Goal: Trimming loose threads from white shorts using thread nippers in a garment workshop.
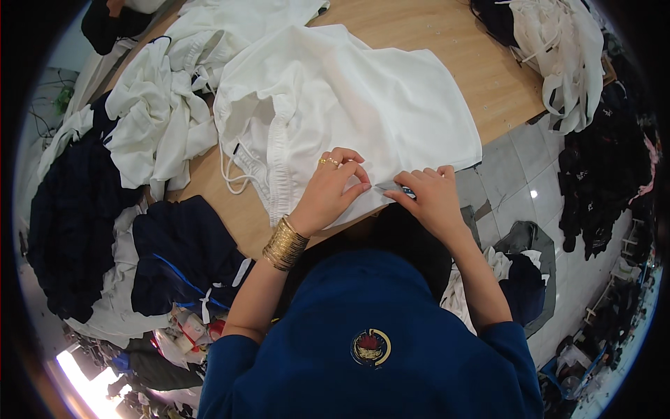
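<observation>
While the right hand [433, 195] grips one small pointed tool [408, 191], tip toward nine o'clock, the left hand [335, 185] holds thumb and forefinger close together; whether they pinch anything, I cannot tell. One white garment [335, 105] lies beneath both hands on one wooden table [447, 24], most of it between eleven and one o'clock from the grip, one waistband [280, 157] toward ten.

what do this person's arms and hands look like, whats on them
Short dark blue sleeves leave both forearms uncovered. The left hand wears gold-coloured rings and, at its wrist, stacked gold-coloured bangles. No jewellery shows on the right hand.
</observation>
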`<state>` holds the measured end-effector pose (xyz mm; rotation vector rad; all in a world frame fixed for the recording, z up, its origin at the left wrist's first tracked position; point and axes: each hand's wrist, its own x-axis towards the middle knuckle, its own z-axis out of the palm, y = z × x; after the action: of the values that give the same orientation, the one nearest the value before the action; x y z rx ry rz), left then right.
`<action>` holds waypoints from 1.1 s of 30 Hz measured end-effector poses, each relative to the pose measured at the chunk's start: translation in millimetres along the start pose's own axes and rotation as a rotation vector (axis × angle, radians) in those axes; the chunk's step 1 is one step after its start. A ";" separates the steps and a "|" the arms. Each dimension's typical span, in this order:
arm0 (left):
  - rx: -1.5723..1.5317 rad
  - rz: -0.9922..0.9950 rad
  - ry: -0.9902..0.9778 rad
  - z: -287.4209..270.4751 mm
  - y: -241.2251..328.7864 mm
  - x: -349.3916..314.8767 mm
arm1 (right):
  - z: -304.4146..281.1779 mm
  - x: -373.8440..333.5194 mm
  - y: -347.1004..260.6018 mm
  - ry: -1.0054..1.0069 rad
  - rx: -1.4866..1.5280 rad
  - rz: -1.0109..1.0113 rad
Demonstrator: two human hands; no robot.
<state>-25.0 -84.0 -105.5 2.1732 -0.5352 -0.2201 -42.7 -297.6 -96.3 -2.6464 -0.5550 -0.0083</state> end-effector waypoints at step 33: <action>-0.171 0.280 -0.878 35.6 77.4 -6.1 | -32.4 19.8 29.4 0.215 0.040 0.215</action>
<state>-65.6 -148.1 -66.3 1.7278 -1.2378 -1.0401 -10.6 -327.8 -77.2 -2.6093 -0.1966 -0.2115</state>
